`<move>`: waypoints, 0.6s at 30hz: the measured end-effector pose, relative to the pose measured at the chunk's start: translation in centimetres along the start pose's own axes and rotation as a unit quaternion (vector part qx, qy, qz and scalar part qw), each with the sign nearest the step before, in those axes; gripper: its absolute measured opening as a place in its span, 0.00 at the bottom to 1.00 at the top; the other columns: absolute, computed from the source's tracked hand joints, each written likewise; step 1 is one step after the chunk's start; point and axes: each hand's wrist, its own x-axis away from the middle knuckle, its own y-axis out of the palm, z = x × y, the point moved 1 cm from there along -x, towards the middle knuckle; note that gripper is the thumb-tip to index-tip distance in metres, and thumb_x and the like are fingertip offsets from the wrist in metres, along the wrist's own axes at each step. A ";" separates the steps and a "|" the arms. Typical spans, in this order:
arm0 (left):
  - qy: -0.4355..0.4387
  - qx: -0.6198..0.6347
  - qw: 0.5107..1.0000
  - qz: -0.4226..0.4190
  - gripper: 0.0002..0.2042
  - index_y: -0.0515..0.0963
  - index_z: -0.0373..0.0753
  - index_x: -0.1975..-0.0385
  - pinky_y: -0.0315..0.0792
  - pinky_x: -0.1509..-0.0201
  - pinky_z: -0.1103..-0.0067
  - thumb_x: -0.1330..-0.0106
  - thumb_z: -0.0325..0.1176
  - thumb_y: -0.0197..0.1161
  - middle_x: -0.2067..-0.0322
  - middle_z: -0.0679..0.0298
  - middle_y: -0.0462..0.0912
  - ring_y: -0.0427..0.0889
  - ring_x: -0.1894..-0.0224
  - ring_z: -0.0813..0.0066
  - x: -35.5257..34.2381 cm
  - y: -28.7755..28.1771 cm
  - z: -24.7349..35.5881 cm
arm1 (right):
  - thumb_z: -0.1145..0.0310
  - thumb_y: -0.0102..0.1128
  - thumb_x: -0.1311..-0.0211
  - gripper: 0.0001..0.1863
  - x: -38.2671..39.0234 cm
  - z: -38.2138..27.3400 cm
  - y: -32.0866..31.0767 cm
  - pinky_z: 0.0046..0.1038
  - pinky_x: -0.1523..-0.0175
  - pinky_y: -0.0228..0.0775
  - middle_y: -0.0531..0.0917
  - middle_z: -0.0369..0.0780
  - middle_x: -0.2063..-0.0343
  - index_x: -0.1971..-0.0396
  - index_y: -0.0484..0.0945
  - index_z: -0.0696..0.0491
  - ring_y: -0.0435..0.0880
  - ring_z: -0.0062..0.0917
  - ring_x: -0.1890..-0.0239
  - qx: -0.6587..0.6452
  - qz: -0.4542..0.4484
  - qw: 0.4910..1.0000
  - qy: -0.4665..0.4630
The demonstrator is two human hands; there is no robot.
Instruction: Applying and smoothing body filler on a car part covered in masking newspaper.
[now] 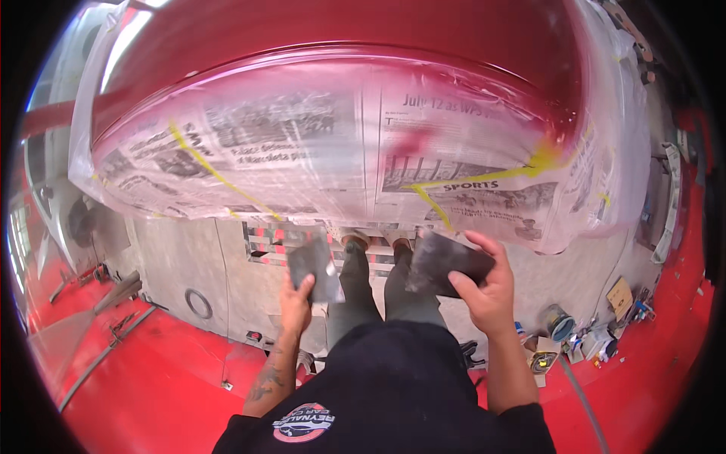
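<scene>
My left hand (296,306) is closed on a dark grey sheet (311,266) that looks like sandpaper, thumb on its face. A second, darker sheet (445,265) of similar look is pinched between the thumb and fingers of my right hand (490,291). Both sheets are held up apart from each other, in front of my legs. Beyond them stands a glossy red car panel (340,26). Newspaper (325,178) covers its near side, with yellow masking tape (215,172) and clear plastic film (624,98) over it. Neither hand touches the panel.
A slatted stand (261,242) shows under the newspaper. On the floor lie a dark ring (198,303) at left and, at right, a bucket (560,324), an open box (542,357), a cardboard piece (620,296) and small items. The floor is grey with red areas.
</scene>
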 end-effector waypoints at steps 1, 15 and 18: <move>-0.046 -0.027 0.998 -0.023 0.16 0.71 0.32 0.47 0.70 0.46 0.78 0.31 0.32 0.60 0.54 0.61 0.79 0.77 0.54 0.76 -0.7 -0.5 -3.6 | 0.80 0.63 0.46 0.21 -0.2 0.6 -0.9 0.24 0.51 0.70 0.79 0.39 0.58 0.50 0.74 0.56 0.78 0.20 0.56 -0.028 0.046 0.998 0.018; -0.228 -0.194 0.954 0.015 0.24 0.74 0.27 0.72 0.68 0.92 0.76 0.31 0.49 0.59 0.86 0.58 0.75 0.79 0.89 0.67 -5.5 2.5 -21.4 | 0.79 0.64 0.44 0.12 -2.4 8.8 -4.5 0.24 0.52 0.68 0.80 0.41 0.65 0.64 0.71 0.58 0.77 0.21 0.61 -0.125 0.129 0.984 0.004; -0.224 -0.228 0.947 0.022 0.24 0.75 0.29 0.73 0.68 0.91 0.76 0.31 0.50 0.58 0.88 0.59 0.74 0.79 0.90 0.68 -5.1 2.7 -21.8 | 0.76 0.66 0.44 0.13 -3.5 9.1 -3.1 0.23 0.52 0.68 0.80 0.40 0.64 0.63 0.71 0.58 0.77 0.19 0.61 -0.114 0.107 0.988 0.002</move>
